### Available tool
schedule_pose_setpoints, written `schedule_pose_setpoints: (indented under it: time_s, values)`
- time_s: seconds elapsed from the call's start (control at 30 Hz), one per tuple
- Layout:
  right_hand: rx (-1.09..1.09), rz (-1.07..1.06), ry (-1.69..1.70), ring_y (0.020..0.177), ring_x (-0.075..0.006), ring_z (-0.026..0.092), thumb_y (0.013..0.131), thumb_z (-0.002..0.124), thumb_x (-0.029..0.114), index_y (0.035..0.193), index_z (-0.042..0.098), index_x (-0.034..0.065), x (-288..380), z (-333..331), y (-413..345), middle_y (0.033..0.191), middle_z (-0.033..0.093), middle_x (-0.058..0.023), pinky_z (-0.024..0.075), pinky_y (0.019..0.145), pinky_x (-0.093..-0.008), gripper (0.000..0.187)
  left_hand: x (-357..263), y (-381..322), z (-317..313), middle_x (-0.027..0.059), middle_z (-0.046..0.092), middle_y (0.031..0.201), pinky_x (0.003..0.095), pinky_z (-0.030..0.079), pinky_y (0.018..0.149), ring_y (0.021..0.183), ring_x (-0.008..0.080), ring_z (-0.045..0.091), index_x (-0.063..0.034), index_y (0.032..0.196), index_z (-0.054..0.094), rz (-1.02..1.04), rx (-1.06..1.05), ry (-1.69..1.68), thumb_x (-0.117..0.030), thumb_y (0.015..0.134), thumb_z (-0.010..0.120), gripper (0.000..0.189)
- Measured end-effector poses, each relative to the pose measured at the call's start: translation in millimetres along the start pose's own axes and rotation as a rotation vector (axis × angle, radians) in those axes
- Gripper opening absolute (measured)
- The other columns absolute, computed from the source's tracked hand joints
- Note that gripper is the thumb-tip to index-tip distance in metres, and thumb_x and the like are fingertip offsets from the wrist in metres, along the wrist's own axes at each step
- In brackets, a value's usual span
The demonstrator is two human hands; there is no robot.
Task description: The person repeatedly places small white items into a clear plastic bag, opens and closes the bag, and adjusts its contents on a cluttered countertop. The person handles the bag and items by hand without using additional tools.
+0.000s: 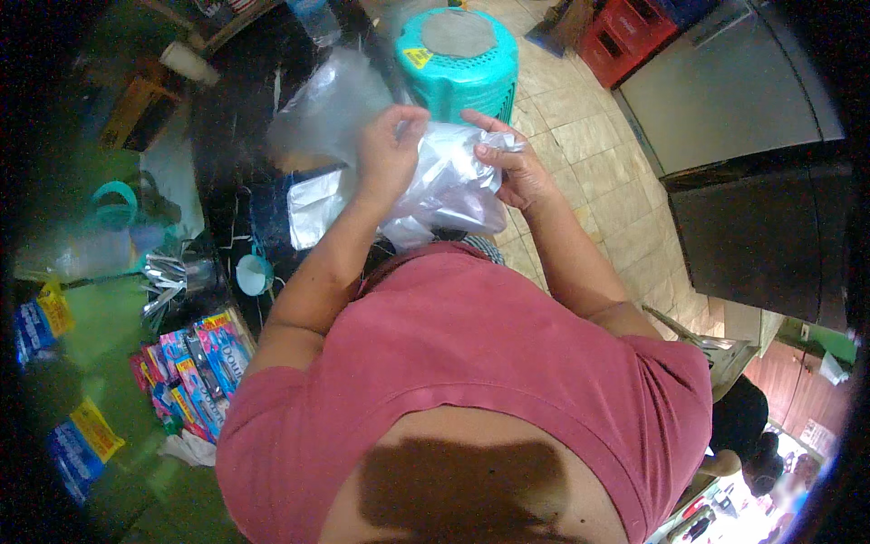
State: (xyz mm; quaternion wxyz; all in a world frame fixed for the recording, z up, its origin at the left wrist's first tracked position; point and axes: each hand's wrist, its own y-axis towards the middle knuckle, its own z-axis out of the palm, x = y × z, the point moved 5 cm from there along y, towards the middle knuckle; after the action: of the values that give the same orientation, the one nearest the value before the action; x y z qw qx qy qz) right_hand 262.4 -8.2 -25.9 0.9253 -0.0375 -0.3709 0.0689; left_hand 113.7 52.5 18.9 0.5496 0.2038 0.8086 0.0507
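Observation:
A thin, translucent plastic bag (448, 177) hangs crumpled between my two hands, just above my lap. My right hand (510, 160) has the bag's gathered edge between thumb and fingers. My left hand (394, 149) is at the bag's other side, its thumb and forefinger bent together; whether they pinch the film is unclear. A flat stack of whitish plastic bags (316, 207) lies under my left forearm on the dark table. Beyond my left hand is another clear plastic bag (340, 95), blurred.
A turquoise plastic drum-shaped appliance (455, 68) stands on the tiled floor ahead. On the left are a turquoise cup (254, 273), a metal container of cutlery (197, 265) and colourful sachets (197, 370). A red crate (622, 41) and a refrigerator (720, 88) stand at the right.

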Motion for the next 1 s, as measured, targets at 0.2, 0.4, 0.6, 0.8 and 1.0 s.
schedule_pose_setpoints:
  time_s: [0.2,0.4,0.6,0.8,1.0]
  values:
    - [-0.060,0.066,-0.028,0.079,-0.0200,0.058,0.069,0.064,0.002,0.100,0.051,0.0001,1,9,11,0.089,0.059,-0.0091,0.0489,0.072,-0.0338,0.034,2,-7,-15,0.0043,0.061,0.075,0.0260,0.043,0.068,0.071,0.0126,0.055,-0.0027,0.080,0.061,0.024,-0.074,-0.008,-0.015,0.079,0.059,0.012]
    - [-0.001,0.118,-0.023,0.078,-0.0202,0.058,0.065,0.069,0.004,0.099,0.051,0.0007,-5,25,23,0.088,0.059,-0.0089,0.0485,0.071,-0.0328,0.038,17,-8,-27,0.0086,0.059,0.072,0.0288,0.043,0.064,0.067,0.0164,0.055,-0.0023,0.082,0.059,-0.065,-0.231,0.017,-0.023,0.082,0.056,0.021]
    - [-0.109,0.066,-0.144,0.072,-0.0170,0.057,0.064,0.069,-0.001,0.095,0.052,0.0030,-6,14,28,0.083,0.059,-0.0072,0.0481,0.066,-0.0304,0.035,16,-8,-46,0.0089,0.059,0.073,0.0290,0.043,0.065,0.067,0.0191,0.055,-0.0024,0.081,0.058,0.030,-0.365,-0.015,-0.024,0.080,0.058,0.022]
    - [-0.125,-0.027,-0.515,0.064,-0.0114,0.055,0.065,0.068,0.000,0.086,0.055,0.0042,5,10,33,0.078,0.060,-0.0032,0.0449,0.057,-0.0247,0.025,-9,-4,-76,0.0019,0.055,0.074,0.0246,0.042,0.061,0.067,0.0097,0.048,-0.0065,0.083,0.055,0.137,-0.440,0.332,-0.020,0.063,0.075,0.032]
    - [-0.004,-0.016,-0.496,0.064,-0.0082,0.053,0.066,0.069,0.004,0.084,0.056,0.0046,5,34,28,0.075,0.059,-0.0014,0.0429,0.056,-0.0223,0.022,-40,1,-34,0.0071,0.059,0.081,0.0287,0.045,0.069,0.079,0.0169,0.056,-0.0035,0.090,0.058,0.416,0.139,0.316,-0.004,0.066,0.067,0.026]
